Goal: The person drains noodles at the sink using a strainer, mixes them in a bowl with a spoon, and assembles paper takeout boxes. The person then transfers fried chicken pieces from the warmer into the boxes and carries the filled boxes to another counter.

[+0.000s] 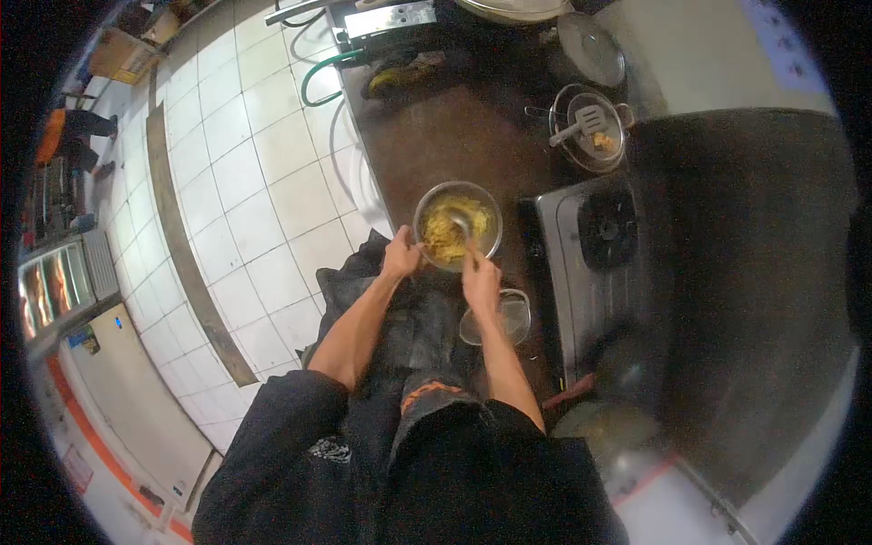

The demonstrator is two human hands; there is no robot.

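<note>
A round metal bowl [421,221] stands on the dark counter in front of me, holding a yellow, chunky food mix [442,238]. My left hand [401,255] is closed on the bowl's left rim. In my right hand [480,278] is the handle of a metal spoon [460,218], whose head dips into the yellow mix. The handle is mostly hidden by my fingers. Beneath my right forearm, a round mesh strainer [515,318] lies on the counter, partly covered by the arm.
To the right stands a gas stove [568,272] with a black burner. Farther off are a pot [623,150] with a slotted turner [589,121] over it, and a round lid [590,50]. A green hose [318,77] hangs at the counter's far left edge. White floor tiles [282,213] lie left.
</note>
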